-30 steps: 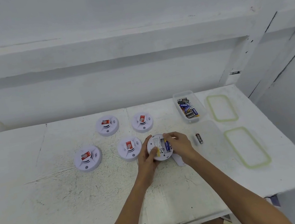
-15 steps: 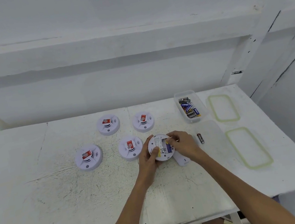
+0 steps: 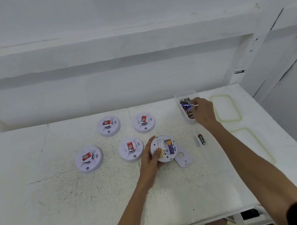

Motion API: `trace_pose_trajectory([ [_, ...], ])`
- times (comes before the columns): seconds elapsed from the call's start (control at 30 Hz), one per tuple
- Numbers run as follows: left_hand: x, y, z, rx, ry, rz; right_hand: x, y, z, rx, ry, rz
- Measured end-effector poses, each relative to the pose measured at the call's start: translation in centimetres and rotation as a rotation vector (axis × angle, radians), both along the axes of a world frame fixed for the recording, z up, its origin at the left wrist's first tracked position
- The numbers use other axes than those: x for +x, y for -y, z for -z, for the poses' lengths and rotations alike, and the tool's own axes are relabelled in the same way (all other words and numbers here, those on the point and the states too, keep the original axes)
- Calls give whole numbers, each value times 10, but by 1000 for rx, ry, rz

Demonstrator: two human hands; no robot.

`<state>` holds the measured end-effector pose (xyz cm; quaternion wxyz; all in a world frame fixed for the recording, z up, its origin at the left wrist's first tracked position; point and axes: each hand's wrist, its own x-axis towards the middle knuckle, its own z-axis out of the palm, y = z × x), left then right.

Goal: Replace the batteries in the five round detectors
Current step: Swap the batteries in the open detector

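My left hand [image 3: 150, 162] grips the upturned white round plastic detector [image 3: 166, 148] by its rim on the white table [image 3: 59, 196]. My right hand [image 3: 203, 111] is in the clear plastic box [image 3: 185, 94] of batteries [image 3: 186, 106], fingers curled; I cannot tell whether they hold one. The cells look small, smooth and prone to rolling, so I'd pinch one across its middle.

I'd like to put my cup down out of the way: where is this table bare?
The widest bare stretch is the left end of the table, beyond the leftmost detector, and the near strip before it. Crowded: the open detector in the left hand, its cover, the loose battery and the battery box where the right hand reaches.
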<state>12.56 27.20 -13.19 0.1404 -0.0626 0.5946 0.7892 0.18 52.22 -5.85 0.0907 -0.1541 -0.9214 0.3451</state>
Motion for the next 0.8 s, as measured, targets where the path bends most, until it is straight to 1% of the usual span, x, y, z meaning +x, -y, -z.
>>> trace_pose_trajectory([
  [0.1,0,-1,0,2,11,-3,-18,-7,11,11,157,5],
  [0.17,-1,-2,0,-2,13,-3,-27,-8,18,23,224,1],
  [0.23,-1,-3,0,-12,12,-8,-32,-6,24,44,230,-1],
  [0.33,-1,-3,1,-9,18,-13,-32,-3,26,48,189,8],
  [0.47,-2,-2,0,-4,27,-24,-30,-2,26,112,184,-16],
  [0.53,-2,-2,2,0,22,-21,-27,-3,25,171,211,-39],
  [0.6,-2,-3,2,4,24,-26,-24,-1,23,270,252,-39],
  [0.7,-1,-2,2,5,23,-28,-21,2,15,424,269,2],
  [0.73,-1,-2,2,10,22,-29,-20,2,11,439,267,-3],
  [0.8,-1,-2,2,19,20,-28,-18,-1,0,408,244,-69],
])
